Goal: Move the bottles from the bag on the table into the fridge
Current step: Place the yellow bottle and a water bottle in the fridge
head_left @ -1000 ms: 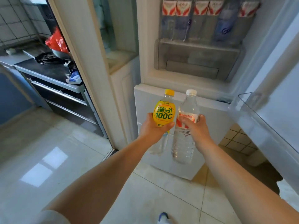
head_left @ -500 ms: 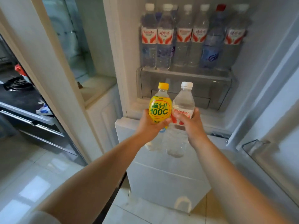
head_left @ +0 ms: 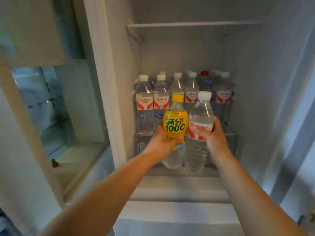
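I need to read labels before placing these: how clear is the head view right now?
Head view: dim and soft overall; the yellow-label bottle in the left hand reads clearly, the water bottle in the right hand less so; shelf bottles behind are blurry, edges bowed by the wide-angle lens.

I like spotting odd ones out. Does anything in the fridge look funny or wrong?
Nothing is spilled or tipped. One shelf bottle has a red cap among white caps, and the left hand holds a yellow-labelled bottle.

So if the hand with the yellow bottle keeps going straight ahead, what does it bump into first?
Probably the row of water bottles already on the fridge shelf. The yellow bottle in the left hand would likely touch them before the hand does, though depth is hard to judge.
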